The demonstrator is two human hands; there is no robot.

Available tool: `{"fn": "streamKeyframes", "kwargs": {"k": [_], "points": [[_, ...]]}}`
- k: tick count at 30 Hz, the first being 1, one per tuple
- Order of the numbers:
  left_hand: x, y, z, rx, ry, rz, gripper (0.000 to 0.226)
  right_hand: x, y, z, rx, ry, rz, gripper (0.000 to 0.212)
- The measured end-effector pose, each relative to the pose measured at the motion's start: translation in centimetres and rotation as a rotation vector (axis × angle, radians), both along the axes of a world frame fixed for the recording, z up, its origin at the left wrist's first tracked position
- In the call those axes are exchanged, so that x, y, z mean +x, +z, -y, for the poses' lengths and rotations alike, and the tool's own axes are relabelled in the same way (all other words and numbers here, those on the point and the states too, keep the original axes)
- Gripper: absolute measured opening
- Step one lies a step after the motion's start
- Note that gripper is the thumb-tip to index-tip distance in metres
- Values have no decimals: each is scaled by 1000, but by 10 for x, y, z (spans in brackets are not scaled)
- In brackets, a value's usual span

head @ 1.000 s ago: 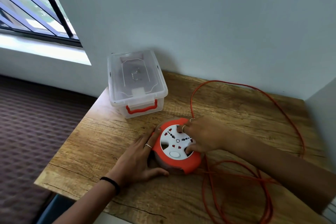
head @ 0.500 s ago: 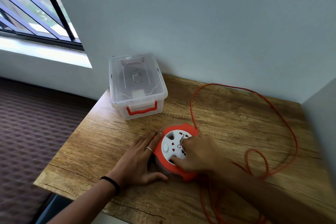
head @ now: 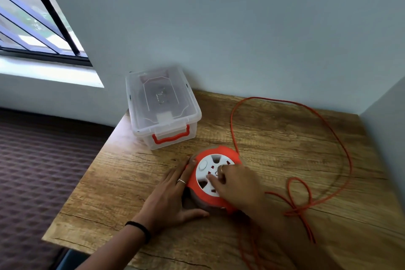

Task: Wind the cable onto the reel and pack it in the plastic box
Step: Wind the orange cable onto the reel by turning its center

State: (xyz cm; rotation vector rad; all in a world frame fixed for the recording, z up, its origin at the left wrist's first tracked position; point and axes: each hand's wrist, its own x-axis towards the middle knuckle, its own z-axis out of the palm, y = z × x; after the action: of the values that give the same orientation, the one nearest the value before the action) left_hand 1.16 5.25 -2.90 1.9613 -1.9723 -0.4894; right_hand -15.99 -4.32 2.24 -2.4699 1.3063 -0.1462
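An orange cable reel [head: 221,154] with a white socket face lies flat on the wooden table [head: 274,138]. My left hand [head: 171,195] rests flat against its left side, fingers spread, steadying it. My right hand [head: 236,184] lies on the white face with fingertips hooked into its openings. The orange cable [head: 328,131] leaves the reel's far edge, arcs wide along the back right of the table, forms a small loop at the right and trails toward the near edge. A clear plastic box [head: 162,107] with an orange latch stands shut at the back left.
A pale wall runs behind the table and a second wall closes off the right side. A barred window is at the upper left. A dark patterned floor lies beyond the table's left edge.
My right hand has turned the reel's white face round. The loose cable loops at the right have been drawn in and shrunk. My left hand has stayed against the reel.
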Motion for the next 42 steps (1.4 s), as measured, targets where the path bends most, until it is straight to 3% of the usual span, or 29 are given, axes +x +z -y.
{"fn": "streamKeyframes", "kwargs": {"k": [2,4,11,16,19,25,33,42], "points": [[1,-1,1,-8,-2,-7,120,-14,3,16,141,30,106,29],[3,-2,2,5,-8,-15,120,-29,9,33,103,93,186,9],[11,-8,4,1,-8,-116,119,-31,26,60,-147,709,-234,66],[12,-3,4,-7,-20,-174,117,-15,39,64,-109,820,-364,51],[15,-4,5,-6,-41,-186,117,-9,38,63,-153,883,-437,53],[17,-11,7,-54,-54,-196,115,4,36,60,-249,968,-519,75],[15,-11,6,-156,-70,-161,110,25,38,59,-338,1083,-603,67],[13,-15,8,-154,-56,-118,117,31,37,50,-113,716,-473,66]]}}
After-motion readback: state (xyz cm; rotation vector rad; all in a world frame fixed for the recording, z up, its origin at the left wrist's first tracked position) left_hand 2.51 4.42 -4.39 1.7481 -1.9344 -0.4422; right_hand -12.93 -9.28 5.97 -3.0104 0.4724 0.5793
